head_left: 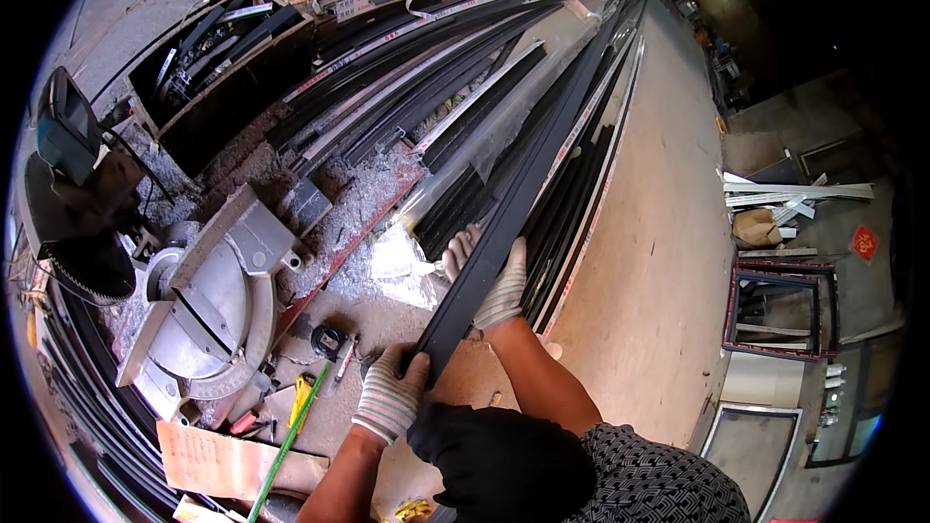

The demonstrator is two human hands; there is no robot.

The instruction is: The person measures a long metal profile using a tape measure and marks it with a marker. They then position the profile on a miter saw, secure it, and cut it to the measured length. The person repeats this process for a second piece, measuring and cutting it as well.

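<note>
A long black metal profile [528, 196] runs from the lower middle up to the far end of the bench. My left hand [392, 393], in a striped knit glove, is closed around its near end. Farther along, my right hand [502, 291] wraps the profile from below, thumb on the right side and fingertips showing on the left. To the left stands a mitre saw with a round silver table [208, 324] and its toothed blade [92, 266] raised. A black tape measure [327, 340], a yellow cutter knife [300, 397] and a green strip [289, 450] lie near my left hand.
Stacked dark profiles [407, 107] fan out at the back, beside an offcut bin [262, 68]. Metal shavings [363, 194] cover the bench around the saw. A pale board [639, 223] extends along the right. Window frames [783, 310] lean farther right; cardboard [208, 460] lies lower left.
</note>
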